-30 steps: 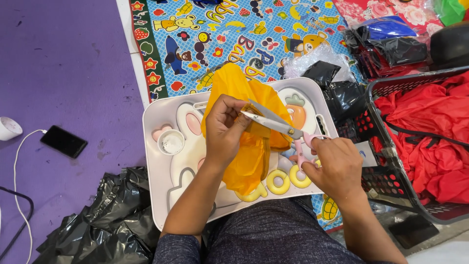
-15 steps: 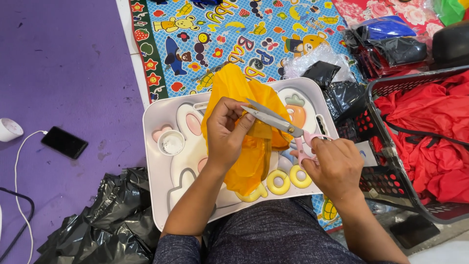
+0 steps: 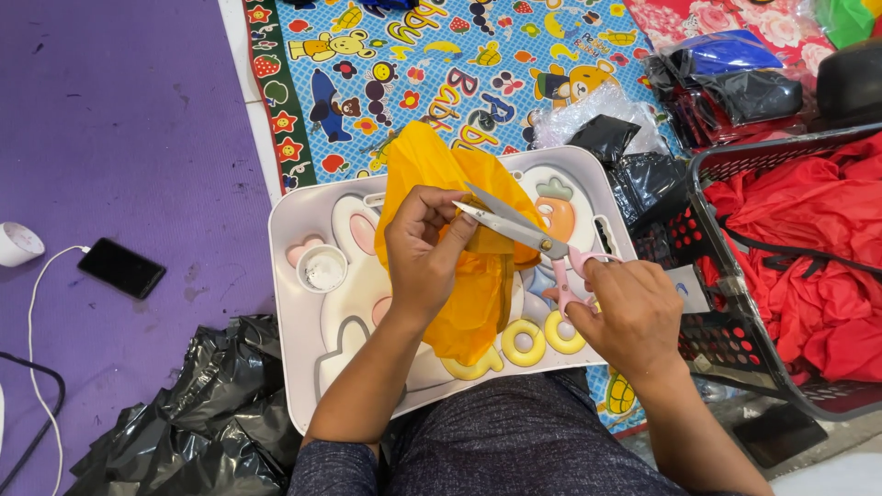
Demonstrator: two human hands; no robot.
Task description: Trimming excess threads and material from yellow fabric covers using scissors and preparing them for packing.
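My left hand point(image 3: 424, 254) grips a piece of orange-yellow fabric point(image 3: 459, 230) that drapes over a white lap tray point(image 3: 294, 303) with a rabbit and carrot picture. My right hand point(image 3: 632, 312) holds pink-handled scissors point(image 3: 533, 241), fingers through the loops. The blades are parted and point left, their tips at the fabric edge right by my left thumb and fingers. The lower fabric hangs down over the tray's yellow ring shapes.
A dark basket point(image 3: 735, 303) full of red fabric point(image 3: 808, 248) stands at the right. Black plastic bags point(image 3: 211, 404) lie at the lower left. A phone point(image 3: 121, 267) on a white cable rests on the purple mat. Behind the tray are a colourful play mat point(image 3: 441, 64) and more bags point(image 3: 643, 174).
The scissor blades have shifted slightly down and closer to my left fingers. Both hands stay over the tray, holding the same things.
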